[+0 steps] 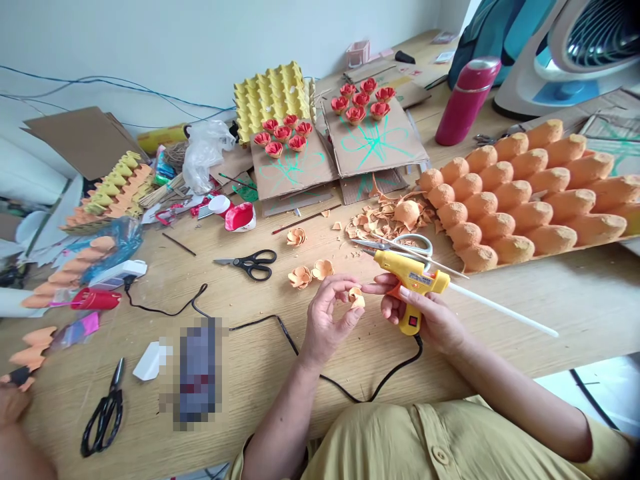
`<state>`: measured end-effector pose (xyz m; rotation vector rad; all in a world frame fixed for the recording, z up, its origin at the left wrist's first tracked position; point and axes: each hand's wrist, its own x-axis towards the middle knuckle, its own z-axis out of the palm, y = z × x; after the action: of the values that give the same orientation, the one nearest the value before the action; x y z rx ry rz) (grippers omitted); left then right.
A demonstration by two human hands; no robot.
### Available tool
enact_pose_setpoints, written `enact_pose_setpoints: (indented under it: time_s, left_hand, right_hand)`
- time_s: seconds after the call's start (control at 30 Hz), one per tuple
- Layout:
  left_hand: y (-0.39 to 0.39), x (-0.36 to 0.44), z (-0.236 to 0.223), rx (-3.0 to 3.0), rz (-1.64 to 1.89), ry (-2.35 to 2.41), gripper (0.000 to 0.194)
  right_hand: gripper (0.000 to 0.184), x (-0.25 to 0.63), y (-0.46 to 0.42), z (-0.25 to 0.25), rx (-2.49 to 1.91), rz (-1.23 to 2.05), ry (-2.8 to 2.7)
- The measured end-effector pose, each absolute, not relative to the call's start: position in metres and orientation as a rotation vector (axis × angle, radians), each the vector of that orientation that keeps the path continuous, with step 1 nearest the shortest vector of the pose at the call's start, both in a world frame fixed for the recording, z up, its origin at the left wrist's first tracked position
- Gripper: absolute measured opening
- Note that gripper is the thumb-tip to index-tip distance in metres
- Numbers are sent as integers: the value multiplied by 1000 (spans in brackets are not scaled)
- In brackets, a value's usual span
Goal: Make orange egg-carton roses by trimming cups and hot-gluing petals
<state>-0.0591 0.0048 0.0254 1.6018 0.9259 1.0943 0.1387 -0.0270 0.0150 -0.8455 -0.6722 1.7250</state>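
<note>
Between the thumb and fingers of my left hand (327,317) is a small curled paper flower piece (356,298) of pale orange egg-carton pulp. My right hand (437,320) is wrapped round a yellow glue gun (414,283), whose nozzle points left above the flower piece. A long white glue stick (505,310) juts from its back, and a black cord runs from its handle. Just beyond my left hand lie several cut orange flowers, one (299,277) beside another (323,269), and a third (297,237) farther off.
Orange egg trays (525,193) stand at right, next to a heap of scraps (370,223) and grey-handled scissors (417,245). Black scissors (253,263) lie left. Red flowers (283,133) sit on cardboard (295,170) behind. Another person's hand (13,403) shows at the left edge.
</note>
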Motion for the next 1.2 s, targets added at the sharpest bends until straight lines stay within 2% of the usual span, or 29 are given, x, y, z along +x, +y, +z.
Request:
enact_pose_setpoints:
  time_s: [0.13,0.33,0.73,0.87,1.0,1.2]
  left_hand:
    - [5,-59,25,1609,1007,858,24]
    - [2,-54,31,1843,897,828,22]
    - [4,-56,32,1900,1031,985,19]
    - [7,-61,28,1786,1072,990,21]
    - [9,-62,23,1711,1109,996,24]
    - [9,-62,20,1662,1121,1001,24]
  right_hand:
    - [27,139,-27,15,-835,1694,-687]
    - [30,140,-30,10,-934,1704,-710]
    - [31,141,-31,9,-910,1705,-845]
    - [30,140,-28,13,-921,1610,-735]
    - [22,141,-25,16,-924,1479,-571]
    - [20,145,-22,14,-909,1445,-483]
